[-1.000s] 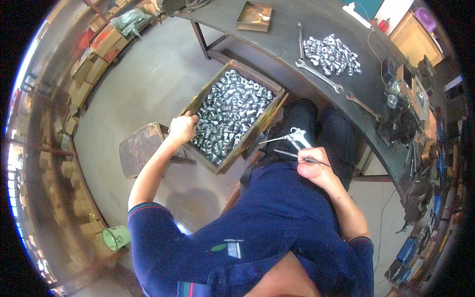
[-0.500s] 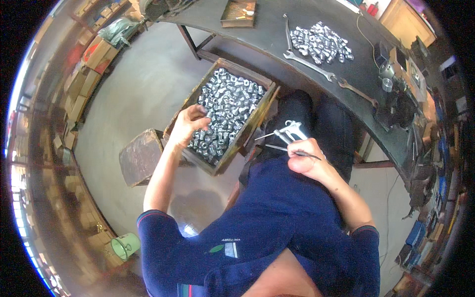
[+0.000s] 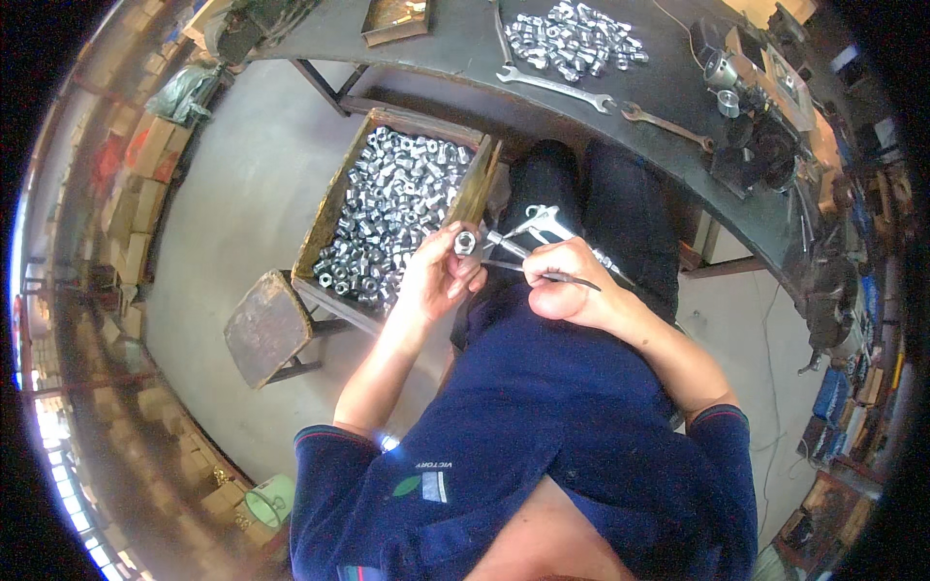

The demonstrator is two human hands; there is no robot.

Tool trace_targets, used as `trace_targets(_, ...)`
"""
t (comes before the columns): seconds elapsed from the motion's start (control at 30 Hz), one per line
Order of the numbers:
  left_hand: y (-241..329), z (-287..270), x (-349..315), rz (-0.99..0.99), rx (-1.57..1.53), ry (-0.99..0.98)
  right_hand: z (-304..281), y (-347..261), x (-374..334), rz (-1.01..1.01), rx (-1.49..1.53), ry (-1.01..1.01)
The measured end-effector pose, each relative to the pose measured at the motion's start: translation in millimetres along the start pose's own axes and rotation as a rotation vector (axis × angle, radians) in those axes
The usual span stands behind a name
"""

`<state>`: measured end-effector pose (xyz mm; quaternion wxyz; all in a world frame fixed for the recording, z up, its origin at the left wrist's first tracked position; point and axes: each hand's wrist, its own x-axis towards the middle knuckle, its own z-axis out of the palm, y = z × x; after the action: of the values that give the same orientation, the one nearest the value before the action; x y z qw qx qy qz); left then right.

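My left hand [image 3: 438,273] pinches a shiny metal hex fitting [image 3: 466,242] between thumb and fingers, its open end facing up. Closed in my right hand [image 3: 567,276] is a silver air blow gun [image 3: 544,223], its nozzle pointing left, close to the fitting. A thin, dark, pointed rod also runs through the right fist; its exact kind is unclear. Left of my lap stands a worn wooden box [image 3: 473,184], full of similar metal fittings [image 3: 392,198].
A dark workbench [image 3: 455,63] curves across the top and right, bearing a heap of fittings [image 3: 572,41], an open-end wrench [image 3: 557,87], a brownish wrench [image 3: 668,126] and a shallow tray [image 3: 395,19]. A small stool [image 3: 266,329] stands beside the box. Shelves with cartons line the left.
My left hand has come from over the box toward the right hand and now holds a fitting. The blow gun has moved slightly left, close to it. The whole view has shifted.
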<state>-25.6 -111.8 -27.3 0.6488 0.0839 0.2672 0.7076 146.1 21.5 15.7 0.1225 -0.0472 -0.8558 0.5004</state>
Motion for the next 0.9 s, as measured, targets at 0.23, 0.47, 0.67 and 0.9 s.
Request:
trace_targets(0.23,0,1,-2,0.064,0.235,0.131,-1,-8,4,-0.024,-0.004,-0.03)
trace_targets(0.47,15,27,-5,0.118,0.89,0.287,7,-4,4,0.009,-0.179,-0.104)
trace_targets(0.67,12,17,-2,0.105,0.713,0.106,11,-2,4,-0.022,-0.164,-0.061)
trace_targets(0.9,15,19,3,0.117,0.774,-0.01,4,0,2,0.05,-0.046,-0.032)
